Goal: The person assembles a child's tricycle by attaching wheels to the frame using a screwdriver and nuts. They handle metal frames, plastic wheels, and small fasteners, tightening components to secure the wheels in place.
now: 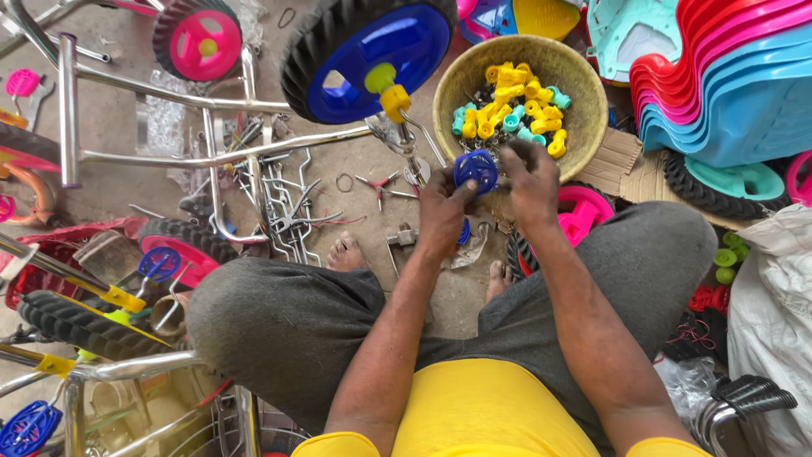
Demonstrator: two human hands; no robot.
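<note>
My left hand (441, 207) and my right hand (531, 178) meet over the ground between my knees. Together they grip a small blue round plastic part (476, 169) with spokes. The left hand pinches it from below and the right fingers press on its right edge. Just beyond the hands stands a round woven basket (584, 80) with yellow and teal plastic caps (507, 106) and dark screws inside. A black tyre with a blue hub (372, 51) hangs on a chrome frame to the upper left of my hands.
Chrome tubes (211, 156) and loose metal rods lie at left, with pliers (378, 184) on the ground. Pink-hubbed wheels (200, 38) sit around. Stacked pink and blue plastic seats (727, 76) fill the upper right. A white sack (774, 296) is at right.
</note>
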